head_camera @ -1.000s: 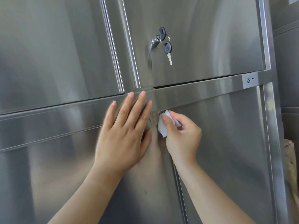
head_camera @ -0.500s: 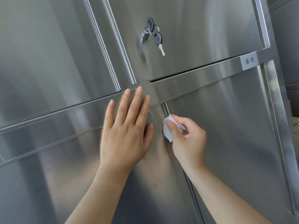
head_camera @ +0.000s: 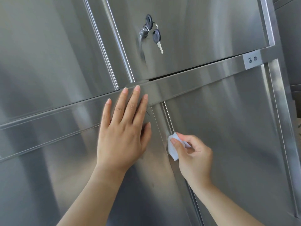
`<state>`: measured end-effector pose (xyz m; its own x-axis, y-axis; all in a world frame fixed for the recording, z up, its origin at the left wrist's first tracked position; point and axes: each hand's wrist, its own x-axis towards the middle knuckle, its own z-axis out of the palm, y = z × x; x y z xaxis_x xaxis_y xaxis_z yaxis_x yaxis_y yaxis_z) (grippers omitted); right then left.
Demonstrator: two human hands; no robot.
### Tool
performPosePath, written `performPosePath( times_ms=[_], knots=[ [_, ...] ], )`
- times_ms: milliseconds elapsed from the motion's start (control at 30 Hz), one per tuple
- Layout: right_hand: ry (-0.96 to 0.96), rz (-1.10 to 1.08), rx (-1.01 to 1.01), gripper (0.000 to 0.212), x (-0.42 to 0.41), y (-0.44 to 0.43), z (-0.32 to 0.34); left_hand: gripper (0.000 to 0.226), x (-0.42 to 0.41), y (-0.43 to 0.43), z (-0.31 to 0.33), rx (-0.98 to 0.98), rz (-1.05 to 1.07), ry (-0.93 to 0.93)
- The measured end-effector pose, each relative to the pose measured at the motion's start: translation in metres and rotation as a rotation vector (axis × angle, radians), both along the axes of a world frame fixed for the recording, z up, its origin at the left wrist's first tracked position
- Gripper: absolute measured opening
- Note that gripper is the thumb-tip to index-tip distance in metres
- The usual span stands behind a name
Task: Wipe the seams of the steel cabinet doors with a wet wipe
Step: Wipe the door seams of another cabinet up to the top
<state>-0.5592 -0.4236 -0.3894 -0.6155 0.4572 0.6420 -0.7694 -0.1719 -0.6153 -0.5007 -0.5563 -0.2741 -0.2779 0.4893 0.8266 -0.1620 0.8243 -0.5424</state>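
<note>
A person's bare, slender left hand [head_camera: 122,141] and bare right hand [head_camera: 193,157].
Bare left forearm [head_camera: 91,198] at 7 o'clock and bare right forearm [head_camera: 224,206] at 5 o'clock, both uncovered to the frame's edge. The long fingers [head_camera: 128,108] end in short, rounded, glossy nails [head_camera: 137,87].

Left hand [head_camera: 121,137] flat, fingers straight. Right hand [head_camera: 193,154] curled, thumb and forefinger pinching wet wipe [head_camera: 172,150]; other fingers seemingly tucked.
</note>
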Motion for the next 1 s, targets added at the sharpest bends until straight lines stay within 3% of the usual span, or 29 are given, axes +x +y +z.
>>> performPosePath(
  times_ms=[133,333,567,767,1000],
  knots=[
    [-0.062,0.015,0.084,0.027,0.004,0.010,-0.010,0.060,0.003,0.003,0.001,-0.008,0.040,-0.016],
    [-0.023,0.005,0.104,0.012,-0.006,0.012,0.047,0.063,0.007,-0.001,-0.028,0.011,0.068,-0.066],
    [-0.079,0.055,0.055,0.023,0.003,0.010,-0.005,0.063,0.005,-0.002,-0.045,0.013,0.065,-0.045],
    [-0.038,0.028,0.108,0.013,-0.005,0.013,0.046,0.054,0.005,-0.002,-0.048,-0.061,-0.018,-0.042],
    [-0.069,0.059,0.042,0.021,0.004,0.008,-0.014,0.053,0.005,-0.001,-0.048,-0.061,-0.012,-0.028]
  ],
)
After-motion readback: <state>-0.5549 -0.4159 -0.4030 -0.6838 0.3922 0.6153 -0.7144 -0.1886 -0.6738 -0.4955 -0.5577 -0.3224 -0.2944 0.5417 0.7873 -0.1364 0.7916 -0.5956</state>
